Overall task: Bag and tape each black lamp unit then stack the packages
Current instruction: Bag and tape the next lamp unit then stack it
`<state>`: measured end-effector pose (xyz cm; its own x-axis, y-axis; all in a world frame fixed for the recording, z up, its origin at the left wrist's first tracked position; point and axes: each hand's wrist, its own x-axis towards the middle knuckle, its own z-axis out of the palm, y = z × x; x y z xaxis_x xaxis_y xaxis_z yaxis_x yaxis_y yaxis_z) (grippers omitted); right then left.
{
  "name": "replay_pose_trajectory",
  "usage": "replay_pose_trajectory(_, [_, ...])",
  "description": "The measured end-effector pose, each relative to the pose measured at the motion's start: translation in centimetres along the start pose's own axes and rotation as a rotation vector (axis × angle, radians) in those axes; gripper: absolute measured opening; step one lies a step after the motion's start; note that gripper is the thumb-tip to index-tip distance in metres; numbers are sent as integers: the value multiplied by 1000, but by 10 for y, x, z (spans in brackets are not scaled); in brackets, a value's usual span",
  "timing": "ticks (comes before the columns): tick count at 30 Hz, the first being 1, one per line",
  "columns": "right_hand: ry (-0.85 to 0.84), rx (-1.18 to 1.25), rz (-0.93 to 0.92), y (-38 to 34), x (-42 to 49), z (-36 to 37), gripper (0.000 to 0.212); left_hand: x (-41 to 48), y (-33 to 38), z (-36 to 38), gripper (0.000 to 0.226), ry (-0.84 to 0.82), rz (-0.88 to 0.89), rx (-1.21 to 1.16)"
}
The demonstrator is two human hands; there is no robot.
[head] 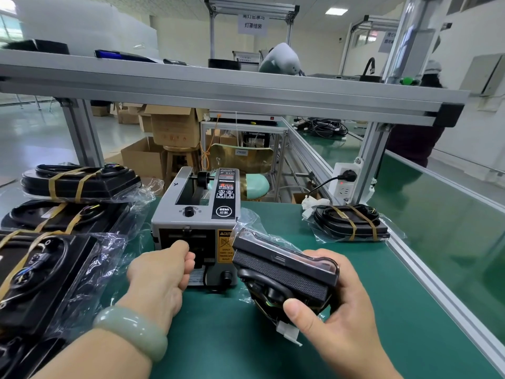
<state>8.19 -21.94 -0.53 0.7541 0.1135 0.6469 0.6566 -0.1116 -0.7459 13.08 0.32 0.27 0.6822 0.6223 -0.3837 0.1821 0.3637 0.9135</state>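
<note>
One bagged lamp unit (284, 269), gripped by right hand (337, 313); left hand (161, 272) curls at tape dispenser (191, 214), hold unclear.

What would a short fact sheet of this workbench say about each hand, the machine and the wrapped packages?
Left hand: fingers curled at the outlet of the tape dispenser; whether it pinches tape is hidden
Right hand: grips a bagged lamp unit, no tape visible on it
Taped packages: a stack at the left, a single package at the right
Surface: green bench mat
Left wrist: pale green bracelet
</note>
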Motion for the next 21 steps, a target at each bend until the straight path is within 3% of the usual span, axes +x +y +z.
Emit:
replay_pose_trajectory(4, [-17,1,8,-1,0,-2,47,-8,-1,-3,17,-8,-30,-32])
replay_pose_trajectory(9, [-36,18,23,0,2,-5,46,-48,2,-25,21,-232,-17,-179])
replay_pose_trajectory(13, [-48,-4,-6,0,2,-4,47,-87,8,-38,21,-421,173,-127])
replay_pose_trajectory(17, [-48,-21,-33,-1,1,-1,48,-103,5,-36,42,-388,499,137])
replay_pose_trajectory(21, [-47,-26,-41,-2,-1,2,48,-106,1,-26,40,-410,555,163])
